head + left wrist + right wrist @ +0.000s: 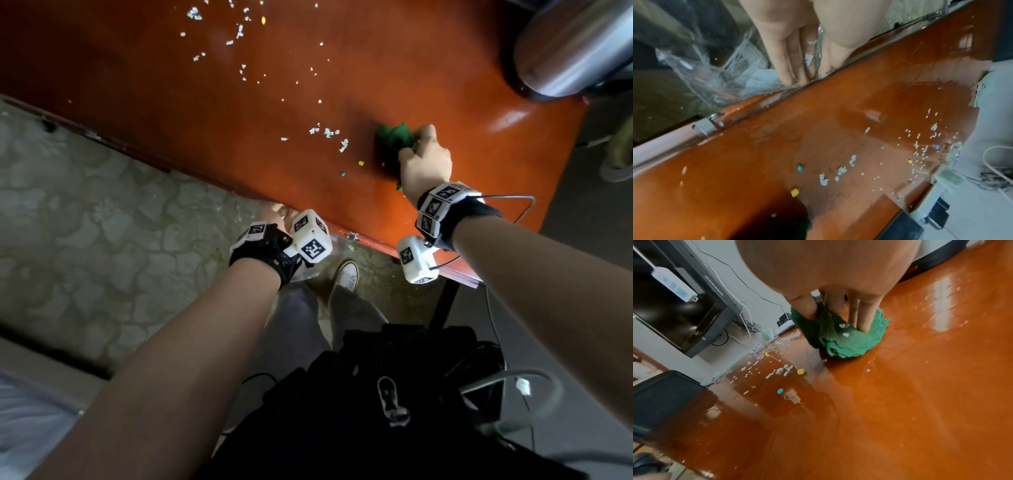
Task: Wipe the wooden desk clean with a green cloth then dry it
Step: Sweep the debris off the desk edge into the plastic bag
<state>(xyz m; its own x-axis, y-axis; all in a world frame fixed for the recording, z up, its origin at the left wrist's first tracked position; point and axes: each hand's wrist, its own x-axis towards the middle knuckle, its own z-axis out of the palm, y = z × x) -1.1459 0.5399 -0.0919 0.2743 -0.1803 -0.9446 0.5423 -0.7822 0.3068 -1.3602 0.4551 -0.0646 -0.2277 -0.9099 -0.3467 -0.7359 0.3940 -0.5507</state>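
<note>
Gripping the bunched green cloth (846, 340) in my right hand (424, 164), fingers curled into it, I press it onto the wooden desk (205, 113) beside white scraps (329, 132). My left hand (797, 40) lays straight fingers against a clear plastic bag (715, 73) at the desk's edge.

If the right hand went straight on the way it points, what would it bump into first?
Probably nothing soon. The right hand grips the green cloth, and beyond it looks like bare wooden desk. The white scraps lie off to its left, though its exact heading is hard to judge.
</note>
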